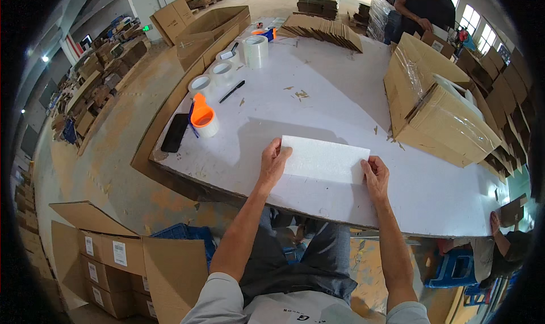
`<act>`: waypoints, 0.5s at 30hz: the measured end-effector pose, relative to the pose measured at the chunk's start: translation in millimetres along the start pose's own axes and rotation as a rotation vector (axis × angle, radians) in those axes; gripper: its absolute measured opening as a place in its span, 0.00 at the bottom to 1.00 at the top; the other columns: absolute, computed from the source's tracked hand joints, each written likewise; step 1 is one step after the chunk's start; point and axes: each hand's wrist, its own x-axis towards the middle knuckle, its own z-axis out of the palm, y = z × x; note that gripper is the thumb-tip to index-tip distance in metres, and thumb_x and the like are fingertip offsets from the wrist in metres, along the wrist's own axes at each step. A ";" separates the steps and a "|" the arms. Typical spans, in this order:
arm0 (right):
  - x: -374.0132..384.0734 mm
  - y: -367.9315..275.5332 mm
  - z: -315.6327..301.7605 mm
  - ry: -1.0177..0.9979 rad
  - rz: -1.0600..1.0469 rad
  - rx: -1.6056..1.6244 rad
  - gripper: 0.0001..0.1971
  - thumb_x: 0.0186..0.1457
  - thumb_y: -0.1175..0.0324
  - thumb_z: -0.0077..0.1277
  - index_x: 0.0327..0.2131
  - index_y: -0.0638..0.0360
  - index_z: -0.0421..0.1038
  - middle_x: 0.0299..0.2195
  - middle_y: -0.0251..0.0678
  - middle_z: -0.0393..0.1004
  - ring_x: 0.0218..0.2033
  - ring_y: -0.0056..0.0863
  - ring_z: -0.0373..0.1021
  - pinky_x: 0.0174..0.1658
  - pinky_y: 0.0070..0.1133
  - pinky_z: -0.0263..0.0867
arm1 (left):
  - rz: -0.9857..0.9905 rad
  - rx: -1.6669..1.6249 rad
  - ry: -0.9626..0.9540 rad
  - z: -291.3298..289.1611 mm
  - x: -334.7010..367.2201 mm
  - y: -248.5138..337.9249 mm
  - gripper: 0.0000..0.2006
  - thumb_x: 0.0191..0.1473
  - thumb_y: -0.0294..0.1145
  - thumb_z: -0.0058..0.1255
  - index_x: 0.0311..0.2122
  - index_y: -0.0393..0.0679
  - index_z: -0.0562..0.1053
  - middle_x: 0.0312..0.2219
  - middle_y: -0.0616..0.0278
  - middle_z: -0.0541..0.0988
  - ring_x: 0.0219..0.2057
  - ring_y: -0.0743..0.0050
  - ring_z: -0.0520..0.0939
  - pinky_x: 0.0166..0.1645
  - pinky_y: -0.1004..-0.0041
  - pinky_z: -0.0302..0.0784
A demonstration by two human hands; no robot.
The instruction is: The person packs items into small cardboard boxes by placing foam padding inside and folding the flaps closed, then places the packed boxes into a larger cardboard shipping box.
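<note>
Between my two hands is a white rectangular foam sheet (325, 160), held just over the near part of the white-topped table (318, 108). My left hand (275, 160) pinches its left end, thumb on the face toward me. At the opposite end, my right hand (375, 175) grips the sheet's edge between thumb and fingers. Left of the sheet stands an orange tape dispenser (202, 115) with a roll of clear tape. A black phone (175, 132) lies beside it, near the table's left corner. A black pen (232, 91) rests farther back.
Several clear tape rolls (255, 51) line the left side. Flat cardboard pieces (321, 31) lie at the back. An open carton (420, 108) stands at the right, and another carton (173, 267) with small boxes sits lower left. A co-worker (423, 9) is at the far right.
</note>
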 end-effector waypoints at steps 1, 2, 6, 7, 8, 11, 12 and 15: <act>0.1 -0.4 0.0 0.001 0.004 0.019 0.13 0.61 0.62 0.56 0.38 0.64 0.74 0.25 0.23 0.71 0.24 0.09 0.61 0.25 0.13 0.58 | -0.010 0.009 -0.009 -0.3 0.6 0.5 0.07 0.57 0.30 0.51 0.37 0.37 0.74 0.28 0.73 0.73 0.29 0.87 0.69 0.34 0.79 0.64; 0.0 -0.8 0.0 0.003 0.008 0.037 0.13 0.61 0.62 0.57 0.37 0.64 0.74 0.25 0.23 0.71 0.24 0.10 0.61 0.25 0.13 0.58 | -0.010 0.009 -0.010 -0.7 0.1 1.1 0.07 0.57 0.30 0.51 0.37 0.37 0.74 0.28 0.73 0.73 0.29 0.87 0.69 0.34 0.79 0.64; -1.0 -5.7 0.4 -0.004 0.059 0.002 0.13 0.61 0.61 0.57 0.37 0.64 0.74 0.24 0.23 0.71 0.23 0.10 0.61 0.25 0.13 0.58 | -0.053 0.068 -0.018 -3.7 -0.4 1.0 0.08 0.58 0.31 0.51 0.36 0.37 0.73 0.27 0.73 0.72 0.29 0.87 0.68 0.34 0.78 0.64; -1.2 -5.6 0.4 0.000 0.048 0.011 0.13 0.61 0.61 0.57 0.37 0.64 0.74 0.24 0.23 0.71 0.23 0.10 0.61 0.24 0.14 0.58 | -0.053 0.076 -0.015 -3.9 -0.4 -0.1 0.08 0.58 0.32 0.51 0.36 0.37 0.73 0.28 0.72 0.72 0.29 0.87 0.68 0.34 0.78 0.64; -1.5 -5.9 0.4 0.004 0.037 0.020 0.13 0.61 0.61 0.57 0.36 0.64 0.74 0.24 0.23 0.71 0.22 0.10 0.61 0.24 0.14 0.58 | -0.053 0.075 -0.016 -4.3 -0.3 -1.2 0.08 0.58 0.32 0.51 0.36 0.37 0.73 0.28 0.72 0.72 0.29 0.87 0.68 0.34 0.78 0.64; -2.3 -8.9 0.7 -0.003 0.056 0.012 0.13 0.61 0.60 0.57 0.36 0.63 0.74 0.23 0.23 0.70 0.21 0.11 0.61 0.23 0.14 0.58 | -0.030 0.048 -0.023 -5.2 0.2 -4.0 0.09 0.57 0.32 0.49 0.37 0.37 0.73 0.28 0.72 0.71 0.30 0.86 0.68 0.35 0.78 0.65; -2.3 -8.4 0.4 -0.004 0.056 0.013 0.13 0.61 0.60 0.57 0.36 0.63 0.74 0.23 0.23 0.70 0.21 0.11 0.61 0.23 0.14 0.58 | -0.013 0.037 -0.023 -5.4 -0.2 -4.9 0.09 0.57 0.31 0.48 0.38 0.36 0.73 0.28 0.72 0.71 0.30 0.85 0.68 0.35 0.78 0.65; -1.5 -7.8 1.7 -0.007 0.038 0.000 0.13 0.61 0.61 0.57 0.36 0.63 0.74 0.22 0.23 0.71 0.21 0.11 0.61 0.23 0.14 0.58 | 0.018 0.025 -0.032 -9.4 1.3 -9.2 0.09 0.56 0.30 0.46 0.39 0.36 0.73 0.28 0.71 0.71 0.30 0.84 0.68 0.37 0.77 0.66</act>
